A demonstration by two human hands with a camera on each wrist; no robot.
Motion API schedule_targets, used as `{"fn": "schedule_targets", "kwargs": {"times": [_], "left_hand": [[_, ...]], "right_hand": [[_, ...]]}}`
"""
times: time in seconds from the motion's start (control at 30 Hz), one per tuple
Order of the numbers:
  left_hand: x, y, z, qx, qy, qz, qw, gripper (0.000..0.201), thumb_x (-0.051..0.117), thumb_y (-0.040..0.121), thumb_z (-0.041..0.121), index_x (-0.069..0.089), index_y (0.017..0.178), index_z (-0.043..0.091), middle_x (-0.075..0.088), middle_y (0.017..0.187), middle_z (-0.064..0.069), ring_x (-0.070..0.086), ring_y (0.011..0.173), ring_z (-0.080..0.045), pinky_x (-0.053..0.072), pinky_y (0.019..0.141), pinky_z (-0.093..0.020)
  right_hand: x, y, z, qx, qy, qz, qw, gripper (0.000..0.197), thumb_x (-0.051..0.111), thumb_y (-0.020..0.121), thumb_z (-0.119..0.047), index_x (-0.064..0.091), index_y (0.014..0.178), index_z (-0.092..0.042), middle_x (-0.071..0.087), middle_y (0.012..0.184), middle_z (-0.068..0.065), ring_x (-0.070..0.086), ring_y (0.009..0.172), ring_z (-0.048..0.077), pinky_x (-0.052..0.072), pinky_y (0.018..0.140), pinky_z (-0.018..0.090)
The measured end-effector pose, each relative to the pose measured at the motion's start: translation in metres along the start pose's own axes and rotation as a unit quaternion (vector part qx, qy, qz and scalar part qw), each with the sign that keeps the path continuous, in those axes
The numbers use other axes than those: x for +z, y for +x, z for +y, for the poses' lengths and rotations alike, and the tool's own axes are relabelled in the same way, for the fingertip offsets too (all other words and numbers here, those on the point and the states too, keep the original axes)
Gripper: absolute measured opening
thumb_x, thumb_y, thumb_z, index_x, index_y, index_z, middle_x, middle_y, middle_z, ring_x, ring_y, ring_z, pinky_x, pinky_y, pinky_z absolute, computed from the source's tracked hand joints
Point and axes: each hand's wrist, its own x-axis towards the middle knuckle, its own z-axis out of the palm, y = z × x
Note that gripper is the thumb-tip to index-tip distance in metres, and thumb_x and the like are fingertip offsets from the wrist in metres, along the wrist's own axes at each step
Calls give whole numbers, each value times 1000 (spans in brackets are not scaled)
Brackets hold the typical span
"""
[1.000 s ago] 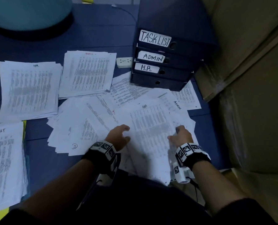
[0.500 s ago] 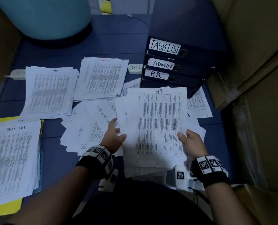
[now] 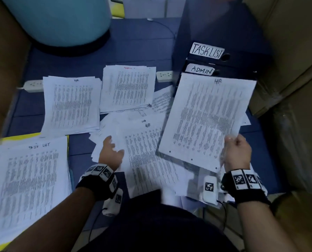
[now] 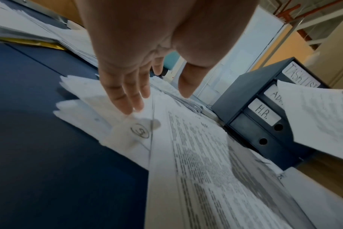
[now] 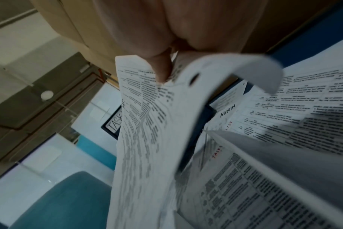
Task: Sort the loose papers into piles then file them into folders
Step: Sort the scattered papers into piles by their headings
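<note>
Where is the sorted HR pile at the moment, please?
In the head view the HR pile lies at left, beside the ADMIN pile and beyond the task list pile.

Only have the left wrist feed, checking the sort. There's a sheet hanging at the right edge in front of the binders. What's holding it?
Observer: The right hand pinches the lifted sheet at its lower right corner.
Operator: Heading on it?
Observer: HR, handwritten at the top, clear in the head view.
Operator: Is there an HR pile to drop it on?
Observer: Yes, an HR pile lies just left of the ADMIN pile.
</note>
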Motion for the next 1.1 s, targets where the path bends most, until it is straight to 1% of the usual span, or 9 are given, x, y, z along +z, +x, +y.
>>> {"fn": "schedule_targets", "kwargs": {"times": [0.1, 0.2, 0.37, 0.43, 0.6, 0.7, 0.9, 1.0, 1.1], "left_hand": [[-11, 1, -1, 16, -13, 5, 1000, 60, 61, 91, 16, 32, 144, 13, 47, 134, -11, 54, 113, -29, 44, 81, -28], [-23, -2, 13, 29, -71, -54, 996, 40, 56, 95, 27, 43, 132, 20, 58, 113, -5, 59, 108, -29, 49, 80, -37], [-33, -15, 43, 40, -169, -119, 978, 34, 54, 96, 26, 44, 129, 23, 64, 103, 1, 67, 82, -5, 54, 63, -20], [-39, -13, 44, 63, -139, -91, 984, 31, 56, 95, 13, 50, 124, 23, 66, 108, 4, 67, 92, -11, 52, 67, -18], [-52, -9, 31, 71, -125, 14, 990, 37, 54, 91, 3, 57, 121, 24, 65, 115, 6, 61, 107, -15, 46, 98, -39], [-64, -8, 21, 48, -86, 67, 993, 39, 53, 93, 8, 53, 130, 18, 61, 125, 1, 57, 114, -21, 43, 103, -45], [-100, -6, -10, 23, -35, 154, 987, 44, 55, 91, 12, 48, 134, 10, 55, 133, -6, 53, 120, -27, 40, 106, -48], [-110, -2, -30, 16, -50, 186, 981, 50, 57, 84, 23, 49, 131, 14, 57, 132, -8, 54, 120, -29, 43, 103, -53], [-112, -7, -27, 9, -56, 189, 980, 42, 55, 87, 15, 50, 129, 14, 59, 127, -7, 56, 116, -30, 45, 100, -53]], "right_hand": [[1, -10, -5, 3, 19, -6, 1000, 27, 53, 94, -21, 59, 68, -23, 49, 52, -11, 44, 51, 16, 41, 57, 33], [17, -31, -16, 17, 18, -68, 997, 43, 51, 97, -16, 53, 57, -33, 38, 44, -15, 33, 41, 11, 31, 45, 24], [57, -68, -31, 34, 4, -227, 973, 16, 50, 101, -22, 63, 92, -22, 50, 51, -16, 40, 43, -2, 31, 39, 13], [71, -77, -37, 39, 14, -271, 962, 17, 49, 102, -18, 64, 93, -19, 50, 45, -14, 42, 38, 0, 31, 36, 13], [93, -70, -23, 40, -11, -310, 950, 19, 58, 97, -19, 59, 78, -19, 57, 59, -15, 52, 59, 7, 44, 59, 24], [99, -54, -1, 37, -138, -303, 942, 13, 65, 91, -27, 63, 97, -15, 68, 91, -2, 64, 86, 23, 52, 80, 36], [118, -56, 30, 22, -476, -256, 841, 80, 79, 77, -42, 40, 136, -7, 47, 133, 14, 47, 122, 33, 44, 95, 42], [121, -59, 37, 20, -478, -251, 842, 70, 79, 79, -30, 41, 132, -7, 52, 127, 15, 53, 115, 33, 49, 90, 42], [117, -55, 38, 13, -382, -252, 889, 35, 65, 88, -6, 46, 117, -8, 58, 90, 9, 59, 79, 24, 49, 70, 31]]}}
